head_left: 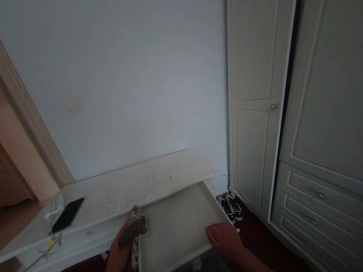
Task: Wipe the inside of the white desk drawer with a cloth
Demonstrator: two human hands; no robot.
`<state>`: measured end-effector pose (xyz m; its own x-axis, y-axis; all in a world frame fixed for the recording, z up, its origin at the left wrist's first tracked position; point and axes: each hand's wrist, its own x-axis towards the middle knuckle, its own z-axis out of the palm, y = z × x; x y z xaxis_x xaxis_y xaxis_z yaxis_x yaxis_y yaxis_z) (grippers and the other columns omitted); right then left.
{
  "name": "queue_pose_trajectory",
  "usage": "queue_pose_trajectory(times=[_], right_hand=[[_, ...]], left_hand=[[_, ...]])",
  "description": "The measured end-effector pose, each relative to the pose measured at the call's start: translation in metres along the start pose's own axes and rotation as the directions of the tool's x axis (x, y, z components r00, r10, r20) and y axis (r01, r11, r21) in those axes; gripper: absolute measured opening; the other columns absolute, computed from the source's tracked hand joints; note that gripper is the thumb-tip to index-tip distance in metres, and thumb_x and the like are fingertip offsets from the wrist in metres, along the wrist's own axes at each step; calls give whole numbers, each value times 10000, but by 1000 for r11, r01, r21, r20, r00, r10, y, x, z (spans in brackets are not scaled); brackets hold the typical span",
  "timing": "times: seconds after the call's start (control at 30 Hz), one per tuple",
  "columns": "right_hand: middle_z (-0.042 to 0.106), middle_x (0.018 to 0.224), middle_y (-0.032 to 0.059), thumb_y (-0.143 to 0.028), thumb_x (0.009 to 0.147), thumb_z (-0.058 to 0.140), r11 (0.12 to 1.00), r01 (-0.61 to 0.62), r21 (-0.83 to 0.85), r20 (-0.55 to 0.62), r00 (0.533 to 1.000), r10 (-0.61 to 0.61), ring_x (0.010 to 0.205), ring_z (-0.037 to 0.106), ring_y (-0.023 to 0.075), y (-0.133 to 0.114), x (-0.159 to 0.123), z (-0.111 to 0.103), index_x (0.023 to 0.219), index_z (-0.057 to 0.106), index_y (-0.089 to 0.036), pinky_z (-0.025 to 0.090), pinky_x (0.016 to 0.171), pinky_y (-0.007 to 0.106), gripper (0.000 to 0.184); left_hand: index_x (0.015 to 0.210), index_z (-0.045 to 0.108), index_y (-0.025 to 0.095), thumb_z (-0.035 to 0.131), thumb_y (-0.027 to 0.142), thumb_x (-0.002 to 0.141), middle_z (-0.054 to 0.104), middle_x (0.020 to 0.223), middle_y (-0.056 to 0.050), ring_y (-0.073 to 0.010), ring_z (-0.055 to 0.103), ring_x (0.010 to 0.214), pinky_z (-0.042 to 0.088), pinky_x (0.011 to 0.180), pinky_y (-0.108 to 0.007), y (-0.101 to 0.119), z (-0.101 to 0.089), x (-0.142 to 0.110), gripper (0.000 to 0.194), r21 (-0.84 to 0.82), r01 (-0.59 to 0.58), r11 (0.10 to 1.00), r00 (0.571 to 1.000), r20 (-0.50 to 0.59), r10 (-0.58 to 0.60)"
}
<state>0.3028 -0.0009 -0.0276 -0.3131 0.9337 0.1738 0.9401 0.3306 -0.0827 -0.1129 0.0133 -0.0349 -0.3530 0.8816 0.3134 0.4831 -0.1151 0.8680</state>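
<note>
A white drawer [179, 227] is pulled far out of the white table [133, 181], and its inside shows a bare, pale bottom. My right hand [223, 238] is closed over the drawer's front edge near the right corner. At the drawer's left side, my left hand [122, 243] is wrapped round a bunched grey cloth [134, 227]. Part of the cloth rests over the left wall of the drawer, and a lighter piece hangs below the hand. The fingertips of the left hand are partly hidden by the cloth.
A black phone [67, 215] lies on the table's left end, beside a white object with a cable [32, 265]. Black-and-white shoes [230, 207] stand on the dark red floor to the right. A tall white wardrobe [251, 73] fills the right side. A doorway opens at left.
</note>
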Motion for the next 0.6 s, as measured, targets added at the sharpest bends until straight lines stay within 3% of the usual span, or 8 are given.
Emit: queue_pose_trajectory(times=[0.1,0.17,0.23,0.33,0.4,0.47,0.53,0.6], right_hand=[[796,944,68,-348,1122,322,1000,4,-8,15,1000,-4,879,759,217,-1,-1,-3,949,774,-229,460,763,300,498],[798,957,67,-345,1120,330,1000,11,-5,31,999,-11,882,758,214,-2,-1,-7,953,775,-234,459,764,297,487],[799,963,70,-344,1119,335,1000,17,5,36,999,-17,889,755,212,-3,-2,-11,955,777,-236,460,770,295,483],[800,954,86,-357,1116,342,1000,0,8,38,999,-1,890,754,219,-4,-2,-15,936,784,-226,464,778,301,495],[800,953,97,-368,1118,339,1000,-8,8,39,999,8,890,754,224,-4,-2,-14,933,787,-216,467,782,304,508],[800,963,102,-368,1119,335,1000,-6,13,36,999,6,899,753,222,-4,-2,-13,948,787,-211,469,790,302,508],[800,969,101,-361,1119,335,1000,2,16,42,999,-3,905,752,218,-3,-2,-12,956,785,-212,471,797,300,501],[799,970,96,-356,1119,327,1000,13,16,44,999,-13,907,752,220,-3,-2,-11,961,782,-216,474,800,305,502]], left_hand=[[1260,744,202,551,257,656,688,1394,-85,-315,608,1326,455,1193,-463,33,-28,19,637,201,-169,965,985,19,169],[1193,791,233,559,134,635,569,1528,-90,-347,542,1381,434,1203,-505,50,-53,26,611,463,-244,852,970,105,221],[1148,806,279,553,82,698,498,1587,-84,-431,450,1425,491,1094,-633,59,-74,24,552,699,-228,678,974,156,167],[1173,790,296,518,18,761,499,1581,-96,-439,451,1398,552,975,-618,58,-80,12,567,818,-234,525,966,255,33],[1191,780,282,484,-36,736,521,1565,-98,-382,502,1366,559,994,-534,52,-63,2,629,779,-281,560,938,347,-12],[1214,761,264,473,-57,693,517,1573,-85,-325,537,1353,540,1052,-471,44,-39,-5,676,691,-313,652,919,393,26],[1261,715,225,492,-35,659,526,1559,-95,-287,556,1358,480,1148,-441,34,-18,-8,693,586,-289,757,942,314,117],[1367,623,180,535,22,662,567,1504,-134,-287,575,1360,445,1190,-428,24,-8,-7,728,472,-185,862,981,139,134]])
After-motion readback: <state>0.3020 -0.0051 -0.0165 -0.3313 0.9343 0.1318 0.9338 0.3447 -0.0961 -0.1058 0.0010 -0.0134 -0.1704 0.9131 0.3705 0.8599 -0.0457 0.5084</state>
